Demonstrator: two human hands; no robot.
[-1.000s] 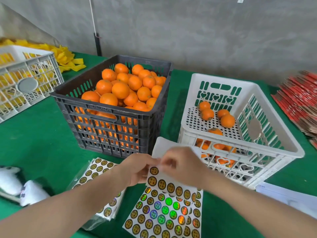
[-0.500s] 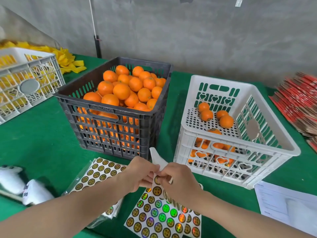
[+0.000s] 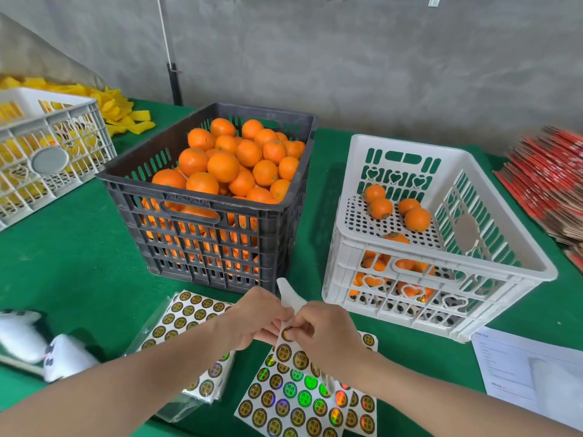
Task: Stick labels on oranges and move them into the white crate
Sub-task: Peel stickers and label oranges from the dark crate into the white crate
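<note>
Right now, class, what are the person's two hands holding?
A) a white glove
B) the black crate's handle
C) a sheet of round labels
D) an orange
C: the left hand and right hand both pinch the upper end of the label sheet, and neither holds an orange.

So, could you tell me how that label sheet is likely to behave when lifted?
Probably floppy: the label sheet bends where the left hand and right hand pinch it, its blank end curling up. Likely light, as fingertips alone raise it. Glossy face may slip.
</note>
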